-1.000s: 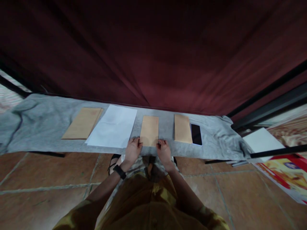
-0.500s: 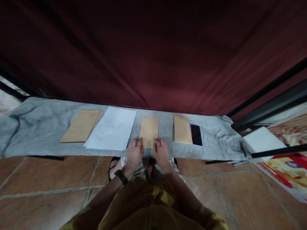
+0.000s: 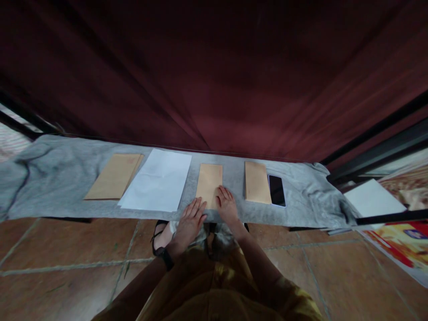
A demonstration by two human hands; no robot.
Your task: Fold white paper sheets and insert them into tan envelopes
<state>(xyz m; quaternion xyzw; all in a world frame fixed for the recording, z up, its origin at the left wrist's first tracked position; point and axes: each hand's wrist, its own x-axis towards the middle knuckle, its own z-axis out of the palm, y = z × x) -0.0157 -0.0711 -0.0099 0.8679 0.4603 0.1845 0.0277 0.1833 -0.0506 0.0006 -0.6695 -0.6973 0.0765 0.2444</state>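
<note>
A brown paper envelope [image 3: 210, 182] lies flat in front of me on the grey cloth. My left hand [image 3: 192, 218] rests at its lower left corner, fingers stretched out and flat. On the envelope's lower right edge lies my right hand [image 3: 226, 205], its fingers extended over the paper. Left of the envelope is a stack of white paper sheets [image 3: 157, 180]. Further left sits a stack of larger brown envelopes [image 3: 113, 177]. To the right lie some more small brown envelopes [image 3: 257, 182], with a smartphone [image 3: 277, 191] touching their right side.
The grey cloth [image 3: 301, 191] covers a long narrow table. A dark red curtain [image 3: 214, 89] hangs behind it. Black metal bars [image 3: 384, 127] stand at the right, near a white sheet [image 3: 374, 197] and a colourful printed box [image 3: 411, 245]. Tiled floor [image 3: 67, 249] lies below.
Both hands have shifted from gripping the envelope's lower side edges to lying with fingers flatter. The left hand moved slightly down, the right slightly up. The envelope stays on the cloth.
</note>
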